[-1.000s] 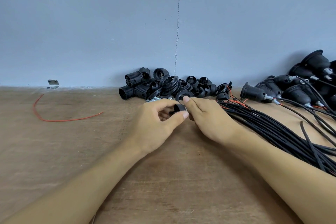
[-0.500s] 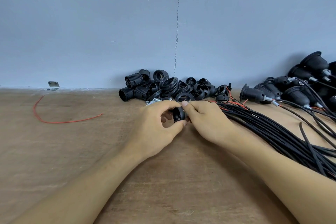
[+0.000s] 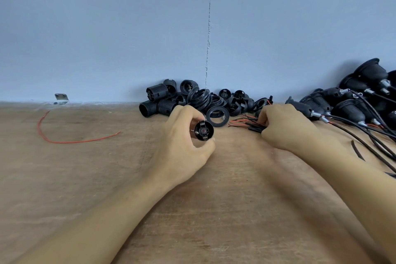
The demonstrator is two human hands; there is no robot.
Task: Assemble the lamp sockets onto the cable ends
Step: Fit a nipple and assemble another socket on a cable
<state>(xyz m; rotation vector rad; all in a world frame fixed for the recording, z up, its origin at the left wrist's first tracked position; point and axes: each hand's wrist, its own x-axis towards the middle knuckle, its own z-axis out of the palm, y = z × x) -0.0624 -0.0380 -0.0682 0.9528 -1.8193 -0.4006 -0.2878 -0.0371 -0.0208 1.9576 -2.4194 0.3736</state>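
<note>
While the left hand (image 3: 182,148) pinches one black socket insert (image 3: 203,130) between thumb and curled fingers just above the table (image 3: 85,188), the right hand (image 3: 285,128) curls its fingers onto the cable ends (image 3: 254,129). One loose ring (image 3: 217,116) lies between both hands. Two heaps, loose socket parts (image 3: 197,98) and assembled sockets (image 3: 347,109), overlap too much to count. One red wire (image 3: 75,141) and one metal bracket (image 3: 61,99) lie far left.

Two bare hands and forearms over a wooden table (image 3: 85,178), left hand (image 3: 182,150) by the table's middle, right hand (image 3: 285,128) toward the table's right side, left forearm (image 3: 107,216) and right forearm (image 3: 347,178) both uncovered, wrists bare, right forearm slightly blurred
</note>
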